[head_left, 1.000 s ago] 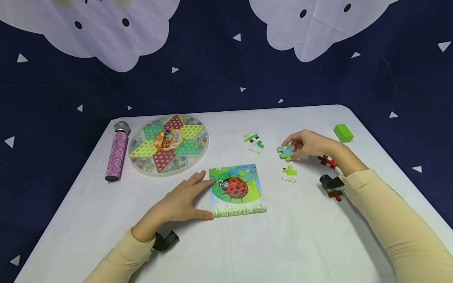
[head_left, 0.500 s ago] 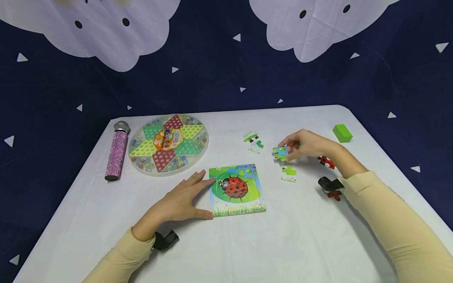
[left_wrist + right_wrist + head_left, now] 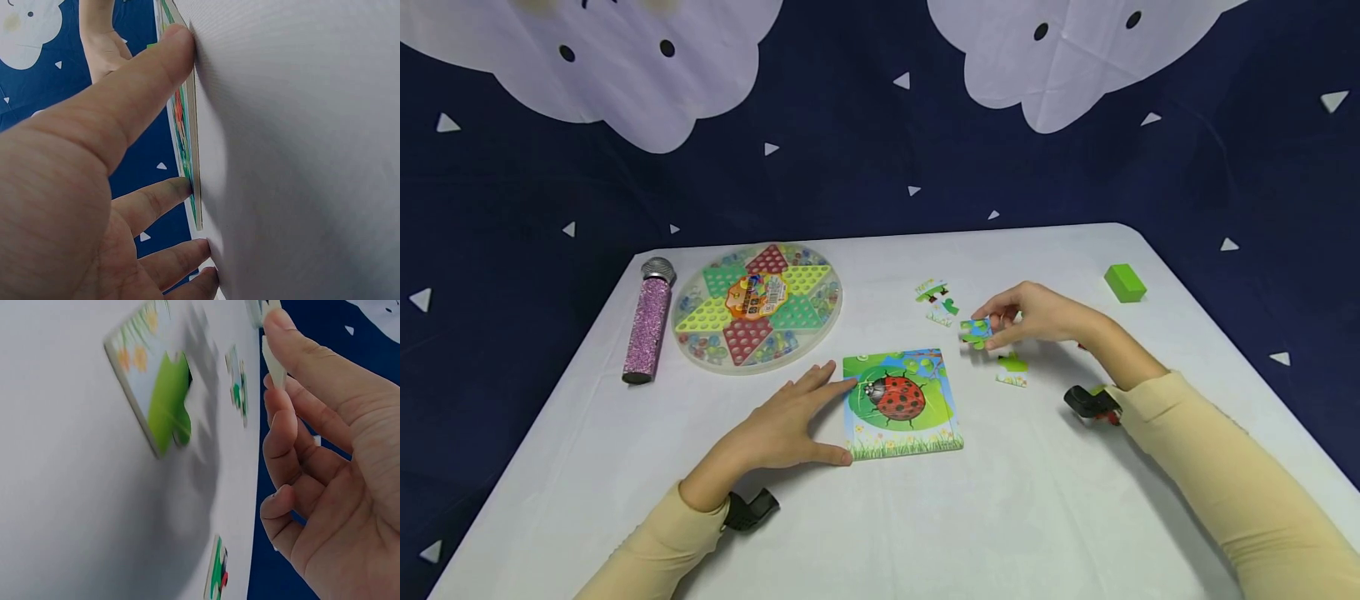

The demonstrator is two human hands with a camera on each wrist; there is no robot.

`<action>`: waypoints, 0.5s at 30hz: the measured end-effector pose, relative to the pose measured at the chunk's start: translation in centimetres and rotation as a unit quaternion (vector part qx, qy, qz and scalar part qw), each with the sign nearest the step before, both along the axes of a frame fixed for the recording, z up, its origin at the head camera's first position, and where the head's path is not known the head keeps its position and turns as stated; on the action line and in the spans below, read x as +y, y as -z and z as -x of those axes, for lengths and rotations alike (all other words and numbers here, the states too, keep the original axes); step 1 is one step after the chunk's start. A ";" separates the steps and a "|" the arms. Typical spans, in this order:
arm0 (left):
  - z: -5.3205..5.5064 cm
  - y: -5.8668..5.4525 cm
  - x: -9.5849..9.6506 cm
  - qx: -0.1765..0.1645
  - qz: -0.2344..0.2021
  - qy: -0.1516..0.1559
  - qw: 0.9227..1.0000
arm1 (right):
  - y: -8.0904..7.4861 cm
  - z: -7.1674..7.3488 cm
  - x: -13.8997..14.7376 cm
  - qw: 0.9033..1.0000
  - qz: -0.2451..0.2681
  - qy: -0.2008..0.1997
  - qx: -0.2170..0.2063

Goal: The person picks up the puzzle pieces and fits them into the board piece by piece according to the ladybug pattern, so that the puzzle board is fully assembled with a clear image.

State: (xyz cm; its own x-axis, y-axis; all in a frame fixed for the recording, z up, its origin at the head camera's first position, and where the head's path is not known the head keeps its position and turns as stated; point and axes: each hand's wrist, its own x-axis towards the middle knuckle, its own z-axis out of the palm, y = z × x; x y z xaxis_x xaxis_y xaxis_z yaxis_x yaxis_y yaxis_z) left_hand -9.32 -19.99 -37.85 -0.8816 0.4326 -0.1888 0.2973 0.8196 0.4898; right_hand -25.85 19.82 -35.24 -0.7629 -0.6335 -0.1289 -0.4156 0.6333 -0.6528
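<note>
My right hand (image 3: 1037,315) pinches a blue and green puzzle piece (image 3: 976,332) between thumb and fingers, lifted off the table; only its pale edge shows in the right wrist view. Under that hand lies a green and white puzzle piece (image 3: 1012,370), also seen close up in the right wrist view. To the left, my left hand (image 3: 782,425) rests at the left edge of a square ladybug puzzle board (image 3: 898,403), fingers spread, thumb (image 3: 178,47) and a fingertip touching its side. Beyond the board are loose puzzle pieces (image 3: 937,300).
A round Chinese checkers board (image 3: 758,308) with marbles lies at the back left, beside a pink glitter microphone (image 3: 649,321). A green block (image 3: 1124,283) stands at the back right. A red piece (image 3: 1111,418) is partly hidden by the right wrist camera (image 3: 1090,403).
My right hand has carried the blue and green puzzle piece leftward, and now holds it above the table nearer the ladybug board. The left hand and the board stay put.
</note>
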 end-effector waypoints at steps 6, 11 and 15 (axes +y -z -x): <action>0.0 0.0 0.0 0.000 0.001 -0.002 1.000 | 0.4 -0.6 -0.9 1.000 0.012 -0.008 0.013; 0.1 0.0 0.0 0.000 0.001 -0.002 1.000 | 0.5 -1.2 -1.7 0.999 0.028 -0.025 0.020; 0.0 0.0 0.0 -0.001 0.000 -0.002 1.000 | 0.8 -1.6 -2.3 0.999 0.036 -0.032 0.016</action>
State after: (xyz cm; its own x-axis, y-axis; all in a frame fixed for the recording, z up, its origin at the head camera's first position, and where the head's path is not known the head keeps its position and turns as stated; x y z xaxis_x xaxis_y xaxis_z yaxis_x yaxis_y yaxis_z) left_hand -9.36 -19.97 -37.87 -0.8830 0.4288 -0.1907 0.2924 0.8205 0.4912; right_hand -24.25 17.52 -36.08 -0.7230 -0.6884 -0.0576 -0.4759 0.5567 -0.6809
